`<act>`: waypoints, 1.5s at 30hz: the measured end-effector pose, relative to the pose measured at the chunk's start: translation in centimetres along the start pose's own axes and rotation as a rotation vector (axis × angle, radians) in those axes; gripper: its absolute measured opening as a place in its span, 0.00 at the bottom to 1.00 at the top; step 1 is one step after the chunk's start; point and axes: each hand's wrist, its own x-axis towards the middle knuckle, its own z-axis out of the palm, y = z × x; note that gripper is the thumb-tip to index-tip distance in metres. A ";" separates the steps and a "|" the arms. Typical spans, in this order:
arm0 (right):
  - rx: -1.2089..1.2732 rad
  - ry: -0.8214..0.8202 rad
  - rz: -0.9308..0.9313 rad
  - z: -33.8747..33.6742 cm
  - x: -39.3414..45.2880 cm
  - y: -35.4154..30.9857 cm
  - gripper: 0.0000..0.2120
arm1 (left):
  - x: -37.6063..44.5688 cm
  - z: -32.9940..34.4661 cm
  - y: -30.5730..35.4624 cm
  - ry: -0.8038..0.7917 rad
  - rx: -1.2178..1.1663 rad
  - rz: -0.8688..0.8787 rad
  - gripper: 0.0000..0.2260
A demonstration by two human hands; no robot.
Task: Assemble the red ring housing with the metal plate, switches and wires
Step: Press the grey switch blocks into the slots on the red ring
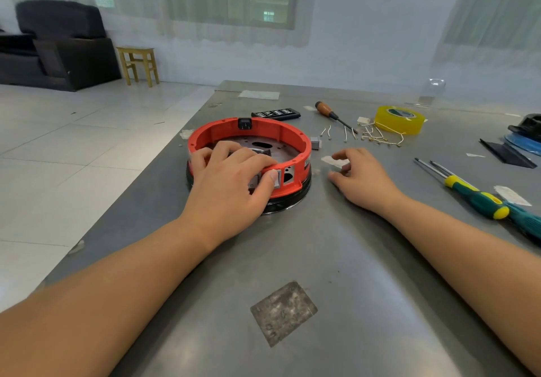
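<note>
Left hand (pixel 231 180) grips red ring housing (pixel 248 142) (near rim); right hand (pixel 363 176) beside

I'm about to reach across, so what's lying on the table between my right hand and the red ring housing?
Head view: only a small whitish scrap by the right hand fingertips; the rest of the table toward the red ring housing is bare.

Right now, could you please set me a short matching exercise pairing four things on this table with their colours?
Things:
1. ring housing
2. tape roll
3. far screwdriver's handle
4. near screwdriver's handle

Colours:
A. green and yellow
B. red
C. brown wood
D. clear yellow

Pairs: 1-B, 2-D, 3-C, 4-A
</note>
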 end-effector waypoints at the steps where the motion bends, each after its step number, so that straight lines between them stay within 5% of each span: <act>1: -0.001 -0.005 -0.004 0.2 0.7 0.1 0.21 | 0.0 0.1 0.0 0.003 0.001 -0.001 0.20; 7: -0.065 0.012 -0.014 1.9 5.3 -0.3 0.28 | 0.4 0.4 -0.3 -0.008 0.005 -0.012 0.17; 14: -0.241 0.012 -0.016 3.2 8.4 -0.4 0.20 | 0.4 0.5 -0.5 -0.015 -0.004 -0.009 0.19; 36: 0.132 0.040 -0.192 -0.7 -5.4 -2.2 0.12 | -0.1 0.4 -0.3 -0.026 -0.001 0.020 0.17; 45: 0.318 0.135 -0.373 -1.4 -7.9 -4.0 0.19 | -0.2 0.2 -0.2 -0.035 -0.006 0.054 0.17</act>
